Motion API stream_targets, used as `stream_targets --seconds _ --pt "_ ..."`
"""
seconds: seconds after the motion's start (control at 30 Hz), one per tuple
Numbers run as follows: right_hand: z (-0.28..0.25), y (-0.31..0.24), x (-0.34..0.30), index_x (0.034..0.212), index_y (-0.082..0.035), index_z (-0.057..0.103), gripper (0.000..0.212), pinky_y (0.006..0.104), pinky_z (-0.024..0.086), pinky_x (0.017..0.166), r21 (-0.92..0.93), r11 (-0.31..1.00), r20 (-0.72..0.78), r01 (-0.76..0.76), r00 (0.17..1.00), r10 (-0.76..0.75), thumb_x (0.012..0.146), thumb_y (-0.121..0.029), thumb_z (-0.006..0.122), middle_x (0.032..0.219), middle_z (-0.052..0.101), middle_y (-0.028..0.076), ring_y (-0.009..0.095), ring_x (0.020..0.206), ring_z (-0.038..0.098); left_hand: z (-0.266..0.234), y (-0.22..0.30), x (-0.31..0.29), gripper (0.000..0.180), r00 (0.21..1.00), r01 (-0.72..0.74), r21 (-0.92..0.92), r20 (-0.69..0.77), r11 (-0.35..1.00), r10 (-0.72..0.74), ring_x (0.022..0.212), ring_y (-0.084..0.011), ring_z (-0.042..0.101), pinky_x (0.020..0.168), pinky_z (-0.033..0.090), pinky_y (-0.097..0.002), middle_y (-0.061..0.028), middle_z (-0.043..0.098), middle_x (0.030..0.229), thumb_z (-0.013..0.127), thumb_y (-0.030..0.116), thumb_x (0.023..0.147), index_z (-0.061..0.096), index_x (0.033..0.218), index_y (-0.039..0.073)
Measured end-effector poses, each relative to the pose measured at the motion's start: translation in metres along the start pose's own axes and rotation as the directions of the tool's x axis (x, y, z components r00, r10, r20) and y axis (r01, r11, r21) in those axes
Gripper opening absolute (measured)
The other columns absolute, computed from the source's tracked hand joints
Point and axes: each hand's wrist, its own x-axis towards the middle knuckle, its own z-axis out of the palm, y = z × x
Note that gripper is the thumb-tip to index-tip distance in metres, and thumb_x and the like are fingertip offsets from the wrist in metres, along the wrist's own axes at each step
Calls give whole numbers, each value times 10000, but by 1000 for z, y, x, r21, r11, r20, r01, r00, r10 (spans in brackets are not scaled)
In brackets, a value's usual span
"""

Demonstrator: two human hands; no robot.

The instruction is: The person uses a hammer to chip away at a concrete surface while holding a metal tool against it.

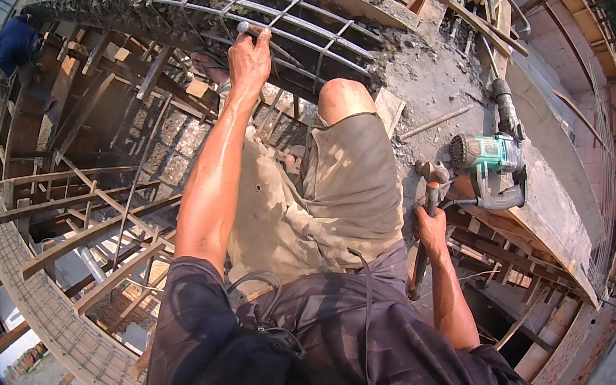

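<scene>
My left hand [250, 60] reaches far forward to the steel rebar cage [275, 17]. Its fingers are wrapped round a steel chisel [244, 27], whose blunt end sticks out past the thumb; the rest is hidden by the hand and bars. Low at my right side, my right hand [431, 229] grips a hammer [419, 267] by its handle. The hammer head [432, 172] points forward, over the rough concrete. Just right of it lies a green and grey demolition hammer drill [487, 153], with its bit toward the far side. A loose metal rod [436, 122] rests on the concrete beyond the hammer.
Below on the left is an open drop crossed by timber props [95, 246]. A curved beam with rebar mesh [56, 307] bounds it. Loose boards [485, 26] are piled at the far right. Another person [17, 46] is at the far left. My bent knee [344, 99] is beside the cage.
</scene>
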Motion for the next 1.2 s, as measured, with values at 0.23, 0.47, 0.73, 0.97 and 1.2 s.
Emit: stream_targets --seconds 0.23,0.47,0.73,0.97,1.2 --pt "2 -7 -7 688 -48 536 268 290 332 438 -63 998 -69 13 998 -17 854 -224 652 578 505 -5 96 471 434 14 -9 5 256 996 -52 -503 -91 863 7 634 -118 495 602 420 -343 -44 578 678 634 295 949 656 974 41" --pt "-1 6 -1 688 -25 542 295 309 385 436 -80 997 -62 -10 998 5 859 -232 664 572 512 12 118 463 472 7 1 3 313 991 97 11 -89 995 -96 790 -417 672 694 489 -464 -223 675 783 659 287 909 656 988 -15" --pt "-1 4 -1 714 -4 577 288 312 397 453 -88 996 -63 -21 998 15 850 -242 664 595 547 29 126 485 496 1 26 13 275 971 -133 -53 -208 990 119 785 -384 673 695 488 -477 -197 683 793 638 309 926 676 1030 58" --pt "3 -4 -6 720 1 573 277 320 395 458 -84 996 -69 -3 998 -3 852 -228 659 601 546 33 126 491 491 7 6 -9 222 997 56 39 54 998 -58 803 -374 681 723 496 -441 -185 697 811 644 271 917 680 1002 69" --pt "2 8 2 706 -13 546 274 302 363 428 -41 999 -33 -5 999 3 861 -210 659 587 521 19 116 470 473 4 -15 10 239 993 -86 -344 -104 935 53 659 -236 622 627 458 -398 -110 634 696 656 286 922 667 976 53"
